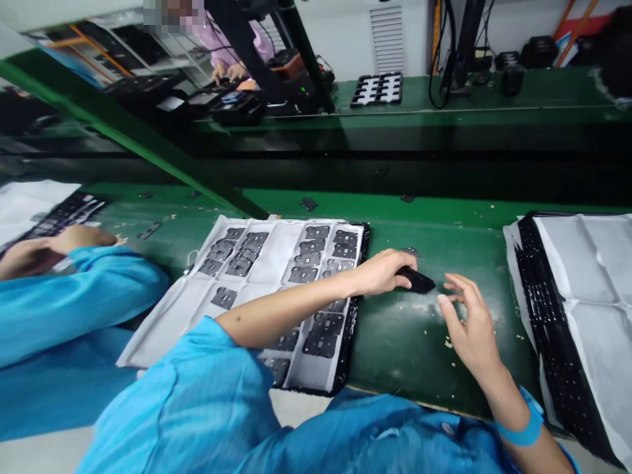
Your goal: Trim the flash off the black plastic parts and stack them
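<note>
My left hand [382,271] reaches across the front of the green bench and grips a small, dark black block [419,280], whose exact kind I cannot make out. Just to its right, my right hand [471,329] is raised with fingers apart and slightly curled, holding nothing. Under my left forearm lies a black tray [365,240] lined with white sheets [281,247]. Flat black perforated plates [323,332] rest in several of its compartments. A dark flat piece [409,251] lies on the bench behind my left hand.
Another black tray [548,316] with white sheets stands at right. A co-worker's blue sleeve [99,283] and hands [54,249] are at left. A green beam [128,141] slants overhead. Loose dark pieces [309,204] and light crumbs [448,342] dot the green bench [395,368].
</note>
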`<act>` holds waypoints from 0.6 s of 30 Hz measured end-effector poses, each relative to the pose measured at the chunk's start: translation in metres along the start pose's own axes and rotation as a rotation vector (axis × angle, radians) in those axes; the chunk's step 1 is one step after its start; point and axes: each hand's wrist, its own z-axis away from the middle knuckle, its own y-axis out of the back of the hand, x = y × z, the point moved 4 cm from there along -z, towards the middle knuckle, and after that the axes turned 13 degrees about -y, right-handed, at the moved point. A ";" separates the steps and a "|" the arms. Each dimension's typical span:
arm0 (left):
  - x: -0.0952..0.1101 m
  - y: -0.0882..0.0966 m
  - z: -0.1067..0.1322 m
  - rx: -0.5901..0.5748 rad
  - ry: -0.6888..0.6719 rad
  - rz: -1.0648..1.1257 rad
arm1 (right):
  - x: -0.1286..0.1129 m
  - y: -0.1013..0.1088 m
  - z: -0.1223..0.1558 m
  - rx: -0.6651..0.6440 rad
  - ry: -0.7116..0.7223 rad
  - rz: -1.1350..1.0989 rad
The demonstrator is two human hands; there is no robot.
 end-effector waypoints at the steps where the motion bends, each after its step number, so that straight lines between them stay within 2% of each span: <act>1: 0.012 0.000 -0.003 -0.055 -0.071 0.027 | -0.002 -0.003 -0.004 -0.063 -0.037 -0.040; 3: 0.036 0.000 -0.008 -0.150 -0.217 0.093 | -0.004 -0.011 -0.008 -0.260 -0.125 -0.148; 4: 0.045 -0.001 -0.011 -0.158 -0.260 0.116 | -0.005 -0.015 -0.007 -0.367 -0.174 -0.222; 6: 0.055 0.000 -0.019 -0.066 -0.241 0.136 | -0.004 -0.018 -0.002 -0.494 -0.269 -0.412; 7: 0.055 -0.001 -0.023 0.010 -0.189 0.148 | -0.003 -0.017 0.001 -0.486 -0.304 -0.508; 9: 0.051 -0.006 -0.031 0.118 -0.060 0.215 | 0.003 -0.012 0.006 -0.366 -0.338 -0.636; 12: 0.049 -0.026 -0.045 0.105 0.058 0.405 | 0.014 -0.003 0.013 -0.190 -0.340 -0.686; 15: 0.058 -0.039 -0.058 0.138 0.058 0.537 | 0.024 0.006 0.018 -0.053 -0.350 -0.788; 18: 0.072 -0.038 -0.072 0.181 0.008 0.607 | 0.034 0.016 0.021 0.064 -0.366 -0.929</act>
